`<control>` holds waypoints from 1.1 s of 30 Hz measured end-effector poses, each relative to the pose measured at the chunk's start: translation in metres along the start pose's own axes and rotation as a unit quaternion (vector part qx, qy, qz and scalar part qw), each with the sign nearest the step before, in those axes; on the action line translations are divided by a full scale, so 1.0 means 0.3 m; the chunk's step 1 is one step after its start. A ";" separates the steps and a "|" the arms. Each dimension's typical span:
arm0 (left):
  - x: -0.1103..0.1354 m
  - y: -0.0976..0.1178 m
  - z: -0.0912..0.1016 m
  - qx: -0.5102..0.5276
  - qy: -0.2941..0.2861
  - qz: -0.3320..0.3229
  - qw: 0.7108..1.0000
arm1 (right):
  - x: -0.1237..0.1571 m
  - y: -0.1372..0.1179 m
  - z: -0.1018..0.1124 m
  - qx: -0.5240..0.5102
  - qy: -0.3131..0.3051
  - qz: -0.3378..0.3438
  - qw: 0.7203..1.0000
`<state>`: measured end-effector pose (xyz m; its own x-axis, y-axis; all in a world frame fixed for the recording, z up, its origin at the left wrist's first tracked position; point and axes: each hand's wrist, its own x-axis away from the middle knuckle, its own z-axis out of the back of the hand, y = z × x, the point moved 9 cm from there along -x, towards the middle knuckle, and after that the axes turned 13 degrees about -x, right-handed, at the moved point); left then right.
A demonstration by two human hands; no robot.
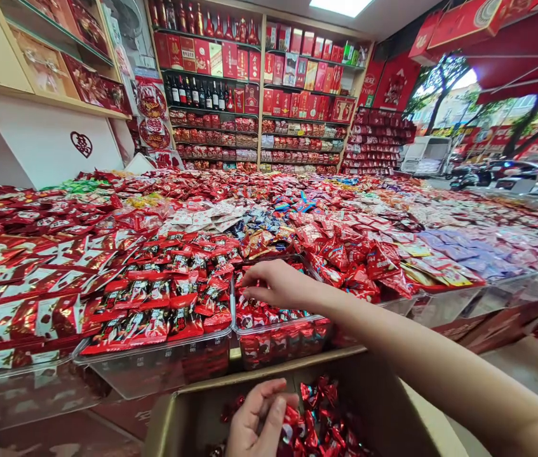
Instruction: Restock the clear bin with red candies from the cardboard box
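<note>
Holds right hand [278, 284], fingers bent, slightly parted, over clear tray [281, 326]; below tray, curls left hand [256, 422] beside wrapped sweets [316, 431] in carton [373, 400], pinch unclear.

Premises: a retail shop dealing in sweets and festive goods, open to the street. Evidence as follows. Wrapped sweets [154, 292], mostly red, lie in bulk, grouped by kind across the full width, those at the front held in clear trays [168, 358]. At the rear, tall shelves [262, 82] carry rows of bottles [195, 93], red boxes [203, 56] and, lower down, further packets [215, 120]. A heart-shaped emblem [81, 145] is fixed to the white panel [40, 130] on the left. A ceiling light [341, 6] is lit. On the right, past a red awning [521, 60], vehicles [425, 157] and trees [447, 73] are visible outside.
</note>
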<state>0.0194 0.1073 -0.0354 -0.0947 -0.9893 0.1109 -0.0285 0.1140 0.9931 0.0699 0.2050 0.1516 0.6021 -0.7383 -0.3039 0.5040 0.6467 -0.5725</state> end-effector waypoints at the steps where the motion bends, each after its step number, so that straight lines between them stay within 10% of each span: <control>1: 0.000 0.012 0.010 0.031 0.011 0.007 0.999 | 0.058 -0.030 0.018 -0.040 0.018 -0.008 0.999; 8: 0.013 0.034 0.001 0.150 0.005 0.089 0.985 | 0.447 0.032 -0.214 -0.269 -0.029 -0.227 0.935; 14: 0.025 0.018 -0.015 0.138 -0.012 0.087 0.986 | 0.502 0.156 -0.366 -0.452 0.076 -0.275 0.845; 19: 0.025 0.035 -0.041 0.056 -0.064 0.039 0.996 | 0.529 0.185 -0.361 -0.542 0.138 -0.280 0.780; 28: 0.043 0.080 -0.044 0.067 -0.036 -0.001 0.997 | 0.553 0.124 -0.256 -0.493 0.154 -0.245 0.821; 33: 0.054 0.077 -0.029 0.049 -0.030 0.016 0.998 | 0.420 0.042 -0.015 -0.353 0.173 -0.156 0.906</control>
<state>0.0258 0.0932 -0.0102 -0.1571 -0.9781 0.1365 -0.1215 0.1563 0.9802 0.1495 0.1192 0.1026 0.2078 -0.9587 -0.1944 0.0216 0.2032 -0.9789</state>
